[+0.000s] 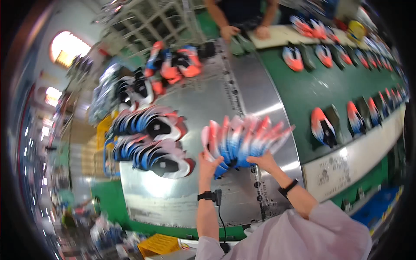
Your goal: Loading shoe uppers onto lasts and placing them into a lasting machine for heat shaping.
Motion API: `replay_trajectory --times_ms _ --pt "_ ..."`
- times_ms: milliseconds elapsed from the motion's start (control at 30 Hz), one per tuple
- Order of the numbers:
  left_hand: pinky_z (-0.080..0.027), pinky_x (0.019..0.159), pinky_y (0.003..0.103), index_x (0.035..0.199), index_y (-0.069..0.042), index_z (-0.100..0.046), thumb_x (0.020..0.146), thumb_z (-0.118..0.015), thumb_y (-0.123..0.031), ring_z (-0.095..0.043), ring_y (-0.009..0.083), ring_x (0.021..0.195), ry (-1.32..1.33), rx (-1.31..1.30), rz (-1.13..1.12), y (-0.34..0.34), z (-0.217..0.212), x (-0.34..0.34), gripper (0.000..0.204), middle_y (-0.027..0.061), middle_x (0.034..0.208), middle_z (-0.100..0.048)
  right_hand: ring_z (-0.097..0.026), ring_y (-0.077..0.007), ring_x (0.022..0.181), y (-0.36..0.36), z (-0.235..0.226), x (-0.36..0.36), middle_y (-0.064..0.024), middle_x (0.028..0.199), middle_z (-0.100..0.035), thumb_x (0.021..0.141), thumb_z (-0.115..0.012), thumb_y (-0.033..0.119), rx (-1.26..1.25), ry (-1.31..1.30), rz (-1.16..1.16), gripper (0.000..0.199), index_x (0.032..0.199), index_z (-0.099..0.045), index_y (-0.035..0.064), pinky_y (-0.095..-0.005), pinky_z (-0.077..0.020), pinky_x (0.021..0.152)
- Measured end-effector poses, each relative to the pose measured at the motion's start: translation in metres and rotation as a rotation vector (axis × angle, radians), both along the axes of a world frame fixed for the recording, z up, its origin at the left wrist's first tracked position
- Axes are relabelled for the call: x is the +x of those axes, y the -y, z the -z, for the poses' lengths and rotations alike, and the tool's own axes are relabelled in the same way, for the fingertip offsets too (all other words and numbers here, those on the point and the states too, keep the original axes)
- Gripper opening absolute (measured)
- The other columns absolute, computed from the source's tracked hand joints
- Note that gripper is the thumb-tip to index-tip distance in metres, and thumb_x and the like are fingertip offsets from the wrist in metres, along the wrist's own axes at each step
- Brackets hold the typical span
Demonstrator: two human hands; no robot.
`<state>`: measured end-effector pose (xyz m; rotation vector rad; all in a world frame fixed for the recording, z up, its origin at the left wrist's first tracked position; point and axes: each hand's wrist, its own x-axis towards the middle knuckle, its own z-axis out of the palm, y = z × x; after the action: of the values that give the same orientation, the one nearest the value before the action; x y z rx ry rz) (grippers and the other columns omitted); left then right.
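Between my two hands is a fanned stack of shoe uppers point(236, 141), coral-red at the upper ends and blue towards me, over the metal tabletop point(203, 203). My left hand point(210, 165) is closed on the left end of the stack, its thumb against the blue part. The right end is gripped by my right hand point(263, 162), fingers partly hidden by the uppers. Left of the stack lie two nested rows of shoe uppers, a farther row point(149, 125) and a nearer row point(160, 161), blue and black with white edges.
Loose coral and black shoes point(184, 63) lie at the table's far left. On the right, a green conveyor belt point(329, 89) carries spaced-out shoes with grey-green pieces beside them. Across the table, a co-worker's hands point(229, 32) hold grey-green pieces. A yellow crate point(160, 245) stands below the near edge.
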<state>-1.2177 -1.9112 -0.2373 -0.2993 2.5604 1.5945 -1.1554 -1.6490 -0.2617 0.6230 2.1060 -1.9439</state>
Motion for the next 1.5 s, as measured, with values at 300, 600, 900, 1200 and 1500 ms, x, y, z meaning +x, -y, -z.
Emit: replay_trajectory --times_ms 300,600,900,1200,1500 --pt "-0.031 0.111 0.036 0.147 -0.004 -0.035 0.074 -0.080 -0.036 -0.043 0.0237 0.132 0.170 0.394 0.111 -0.070 -0.014 0.186 0.091 0.0138 0.143 -0.048 -0.058 -0.0259 0.107 -0.104 0.008 0.130 -0.0134 0.121 -0.058 0.056 -0.081 -0.005 -0.282 0.001 -0.017 0.088 0.133 -0.040 -0.0059 -0.0379 -0.0477 0.094" --pt "-0.032 0.109 0.033 0.148 -0.008 -0.037 0.076 -0.080 -0.036 -0.046 0.0213 0.128 0.218 0.458 -0.312 -0.114 -0.035 0.359 0.088 0.0100 0.140 -0.050 -0.056 -0.0273 0.110 -0.117 -0.019 0.197 -0.0131 0.123 -0.053 0.050 -0.086 -0.004 -0.412 0.129 -0.402 0.097 0.132 -0.033 -0.0037 -0.0385 -0.0468 0.096" --pt "-0.034 0.107 0.031 0.144 -0.003 -0.040 0.074 -0.082 -0.036 -0.048 0.0192 0.125 0.041 0.569 -0.589 -0.134 0.006 0.509 0.088 0.0092 0.136 -0.052 -0.066 -0.0232 0.090 -0.088 -0.072 0.269 -0.0109 0.103 -0.067 0.056 -0.082 -0.004 -0.347 0.114 -0.766 0.064 0.114 -0.056 -0.0051 -0.0350 -0.0539 0.083" --pt "-0.031 0.109 0.030 0.146 -0.001 -0.033 0.070 -0.085 -0.039 -0.046 0.0186 0.125 -0.029 0.632 -0.778 -0.186 -0.016 0.634 0.100 0.0088 0.139 -0.048 -0.066 -0.0219 0.093 -0.102 -0.080 0.357 -0.0116 0.106 -0.067 0.056 -0.081 -0.006 -0.306 0.048 -1.017 0.064 0.115 -0.057 -0.0048 -0.0355 -0.0538 0.084" --pt "-0.031 0.109 0.031 0.146 -0.002 -0.035 0.073 -0.084 -0.037 -0.046 0.0193 0.126 -0.055 0.392 -1.050 -0.282 -0.021 0.692 0.095 0.0080 0.139 -0.049 -0.067 -0.0192 0.087 -0.142 -0.062 0.371 -0.0070 0.100 -0.068 0.053 -0.080 -0.007 -0.438 0.091 -1.196 0.064 0.113 -0.059 -0.0006 -0.0330 -0.0551 0.079"
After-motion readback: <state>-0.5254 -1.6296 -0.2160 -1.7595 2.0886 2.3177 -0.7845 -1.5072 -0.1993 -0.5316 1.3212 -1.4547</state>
